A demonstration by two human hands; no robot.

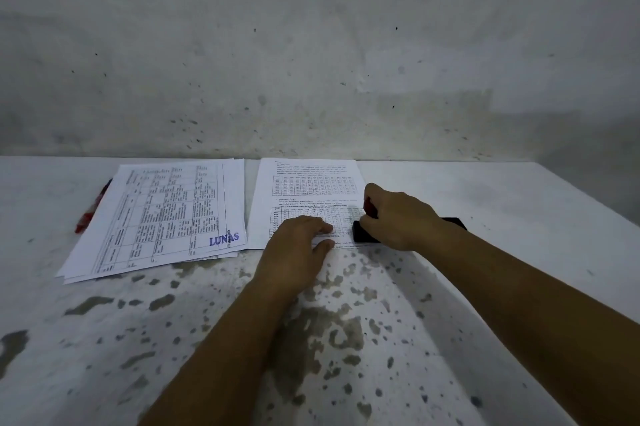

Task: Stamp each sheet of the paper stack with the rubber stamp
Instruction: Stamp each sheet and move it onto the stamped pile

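Note:
My right hand [398,217] is closed around the rubber stamp [370,208], whose red handle shows at my thumb. The stamp is held down at the lower right edge of the right paper stack [308,183], a printed sheet with tables. A black block [360,233] sticks out from under this hand on both sides; whether it is the stamp's base or an ink pad is hidden. My left hand [298,249] lies flat on the lower part of the same sheet, fingers stretched out. The left paper stack [162,217] carries a blue "LUNAS" imprint [223,238] in its near right corner.
A red object [90,211] lies partly under the far left edge of the left stack. The white table [519,217] is stained with dark blotches in front. A grey wall [311,44] rises straight behind the papers.

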